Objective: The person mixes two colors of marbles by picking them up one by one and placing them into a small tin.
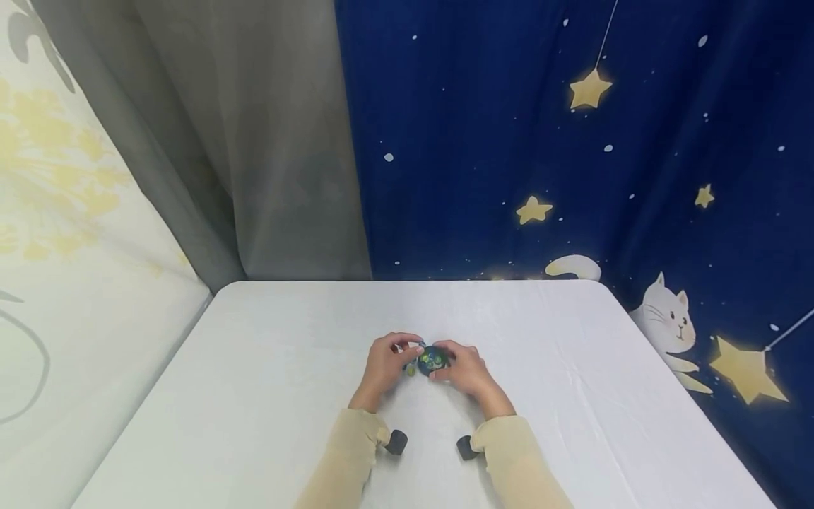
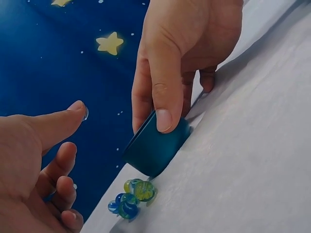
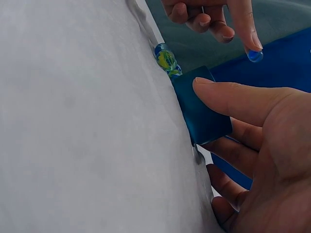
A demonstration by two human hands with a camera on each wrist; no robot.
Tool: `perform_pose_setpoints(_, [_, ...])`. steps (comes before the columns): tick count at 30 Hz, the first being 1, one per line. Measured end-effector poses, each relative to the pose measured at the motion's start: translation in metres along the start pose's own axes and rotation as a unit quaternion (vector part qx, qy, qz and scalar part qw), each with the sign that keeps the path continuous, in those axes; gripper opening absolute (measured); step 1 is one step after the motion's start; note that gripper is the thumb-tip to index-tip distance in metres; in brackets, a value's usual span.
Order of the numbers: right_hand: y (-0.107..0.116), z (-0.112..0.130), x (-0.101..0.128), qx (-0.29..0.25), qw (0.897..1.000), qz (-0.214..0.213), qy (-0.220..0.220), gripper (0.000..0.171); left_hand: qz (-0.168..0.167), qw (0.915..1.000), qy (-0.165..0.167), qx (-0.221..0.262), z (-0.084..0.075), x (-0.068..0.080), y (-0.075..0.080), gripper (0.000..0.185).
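Note:
A small dark-blue cup stands on the white table with several green-and-blue marbles in it. My right hand grips the cup's side; in the left wrist view its thumb lies across the cup wall. My left hand pinches one blue glass marble at its fingertips, just above and left of the cup. A few more marbles lie loose on the cloth, close against the cup's left side.
A dark-blue curtain with stars and a cat hangs behind the table; a grey curtain is at the back left. The table's rounded far edge is well beyond the hands. Black wrist cameras sit at both cuffs.

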State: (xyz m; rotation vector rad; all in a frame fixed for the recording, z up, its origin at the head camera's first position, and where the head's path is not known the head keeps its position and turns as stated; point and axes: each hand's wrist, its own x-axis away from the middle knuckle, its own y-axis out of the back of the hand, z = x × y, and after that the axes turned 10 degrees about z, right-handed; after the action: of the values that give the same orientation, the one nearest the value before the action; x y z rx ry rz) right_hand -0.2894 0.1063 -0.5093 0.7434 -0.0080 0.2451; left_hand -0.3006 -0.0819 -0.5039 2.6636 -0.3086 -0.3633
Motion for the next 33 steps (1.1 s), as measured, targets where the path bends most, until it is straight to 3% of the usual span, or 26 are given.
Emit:
perform_pose_setpoints(13, [-0.003, -0.002, -0.003, -0.002, 1.000, -0.006, 0.001, 0.057, -0.008, 0.9997, -0.021, 0.010, 0.004, -0.003, -0.004, 0.017])
perform_pose_setpoints(33, [-0.004, -0.004, -0.006, 0.013, 1.000, -0.005, 0.008, 0.060, -0.007, 0.9998, -0.005, 0.019, 0.002, -0.004, -0.013, 0.021])
